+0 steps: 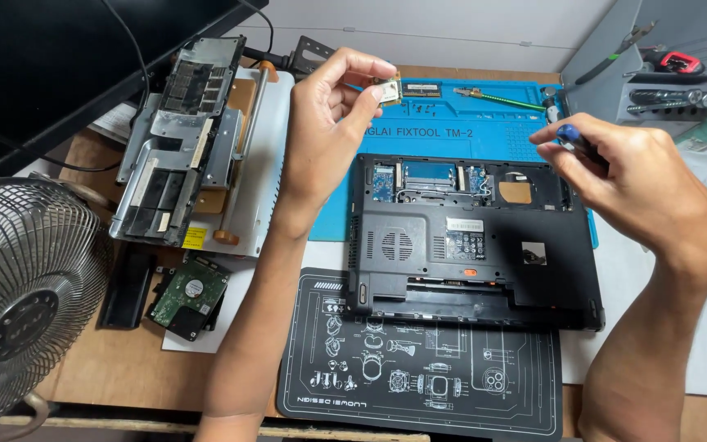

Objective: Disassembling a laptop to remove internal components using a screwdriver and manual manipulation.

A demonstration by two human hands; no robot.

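An overturned black laptop [484, 270] with its bottom covers off lies on a blue work mat [493, 123]; open bays show small circuit boards. My left hand [329, 123] is raised above the mat's left end, pinching a small green card module [389, 90] between thumb and fingertips. My right hand [623, 180] hovers over the laptop's right rear corner, gripping a screwdriver [570, 137] with a blue cap and black shaft.
A bare hard drive [190, 295] and metal laptop covers [177, 139] lie at left. A desk fan [18, 295] stands at front left. A black printed mat [419, 376] sits in front. A grey tool rack [656, 74] holds pliers and bits at back right.
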